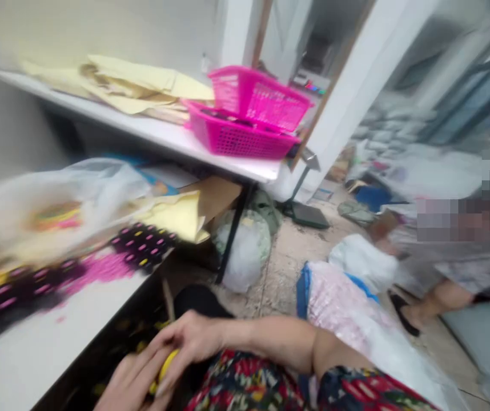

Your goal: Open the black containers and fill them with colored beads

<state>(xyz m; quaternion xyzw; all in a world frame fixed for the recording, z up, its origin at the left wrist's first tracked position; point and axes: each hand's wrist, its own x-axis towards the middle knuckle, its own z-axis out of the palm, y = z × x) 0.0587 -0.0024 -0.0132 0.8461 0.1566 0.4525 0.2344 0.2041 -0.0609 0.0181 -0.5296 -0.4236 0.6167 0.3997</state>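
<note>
My two hands meet low in the view, just off the edge of a white table. Closed fingers of my right hand (191,339) press around a small yellow rounded piece (168,363), whose exact kind I cannot make out. Against the same piece, my left hand (127,379) is closed too, partly cut off by the lower edge. Below them a dark space or container (112,342) holds several yellow bits. On the table lie black pieces with pink and yellow dots (144,245) and a heap of small pink bits (99,271).
A clear plastic bag (99,177) lies on the white table (26,365). Pink baskets (249,140) and yellow paper (142,85) rest on another table behind. Bags (245,257) and a large sack of pale pink material (339,302) stand on the floor. Another person (437,302) sits at right.
</note>
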